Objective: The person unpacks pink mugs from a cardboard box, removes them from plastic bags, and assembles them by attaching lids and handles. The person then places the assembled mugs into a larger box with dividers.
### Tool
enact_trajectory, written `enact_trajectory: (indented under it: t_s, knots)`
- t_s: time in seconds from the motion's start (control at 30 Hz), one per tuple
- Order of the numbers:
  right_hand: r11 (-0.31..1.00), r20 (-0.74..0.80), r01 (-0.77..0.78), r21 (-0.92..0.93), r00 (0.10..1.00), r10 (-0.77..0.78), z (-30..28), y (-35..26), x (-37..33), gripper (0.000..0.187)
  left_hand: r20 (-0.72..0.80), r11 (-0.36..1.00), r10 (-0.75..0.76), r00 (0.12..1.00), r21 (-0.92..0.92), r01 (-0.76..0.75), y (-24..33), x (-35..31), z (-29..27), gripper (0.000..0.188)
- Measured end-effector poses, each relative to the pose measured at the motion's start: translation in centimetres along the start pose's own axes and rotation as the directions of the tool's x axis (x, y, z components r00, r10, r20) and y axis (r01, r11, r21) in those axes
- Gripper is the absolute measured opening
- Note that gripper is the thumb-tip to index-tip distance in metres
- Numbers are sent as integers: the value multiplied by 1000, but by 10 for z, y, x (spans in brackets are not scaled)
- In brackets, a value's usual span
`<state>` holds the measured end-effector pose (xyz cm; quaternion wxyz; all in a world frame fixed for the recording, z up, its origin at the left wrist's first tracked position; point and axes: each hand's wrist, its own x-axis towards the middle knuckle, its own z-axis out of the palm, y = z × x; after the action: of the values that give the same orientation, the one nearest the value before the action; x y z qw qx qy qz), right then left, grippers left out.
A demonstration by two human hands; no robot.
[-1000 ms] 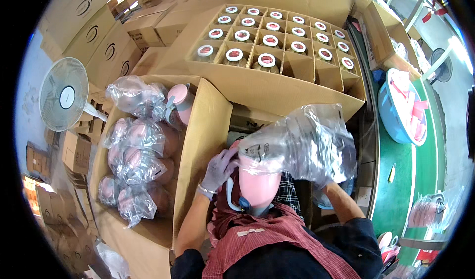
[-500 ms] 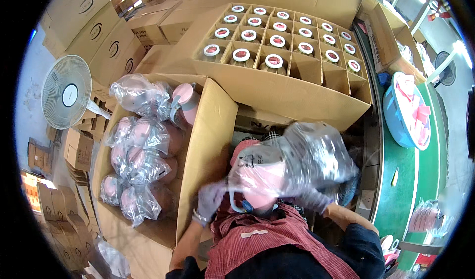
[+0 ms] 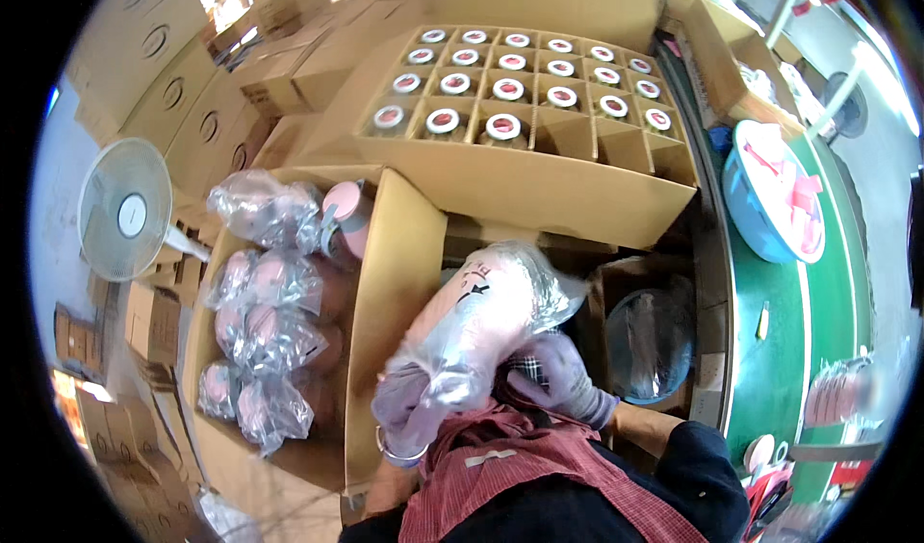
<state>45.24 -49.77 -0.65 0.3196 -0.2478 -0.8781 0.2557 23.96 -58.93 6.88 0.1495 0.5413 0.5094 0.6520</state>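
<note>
A pink jug in a clear plastic bag [image 3: 481,297] lies slantwise over my lap, dark printing on its side. My left hand [image 3: 402,410], in a pale purple glove, is closed on the gathered plastic at the jug's lower left end. My right hand [image 3: 560,379], gloved too, presses its fingers against the lower right side of the bag; their tips are partly hidden. To the left, an open carton [image 3: 409,225] holds several bagged pink jugs [image 3: 279,336] and one pink jug with a grey handle [image 3: 348,218] at its top right corner.
A divided carton [image 3: 539,182] ahead holds several jars with white and red lids [image 3: 507,89]. Right of my lap is a round blue container with clear plastic [image 3: 650,346]. A blue basin of pink pieces [image 3: 770,206] stands on the green table [image 3: 770,350]. A fan [image 3: 130,214] stands left.
The jug has turned from handle toward me to slanting up and right, with the plastic drawn closely around it. Both hands have shifted; the loose plastic at right no longer covers the round container.
</note>
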Motion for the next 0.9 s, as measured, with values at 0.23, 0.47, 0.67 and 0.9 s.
enact_trajectory:
  t_s: [0.23,0.47,0.67,0.9]
  knots:
    - [987,-20,42,154,999,-40,-46,-9,63,75,229,942,220,948,-303,-146,72,77,50,31]
    - [631,-287,-486,605,606,742,-228,8,-17,24,450,963,102,887,-270,26,56,135,113,50]
    - [730,-842,-651,210,259,473,-435,51,-150,27,266,947,-322,909,105,305,-62,105,11,38]
    - [42,-929,-974,-221,223,295,-547,180,-387,37,49,861,-308,950,439,257,-116,95,-82,34]
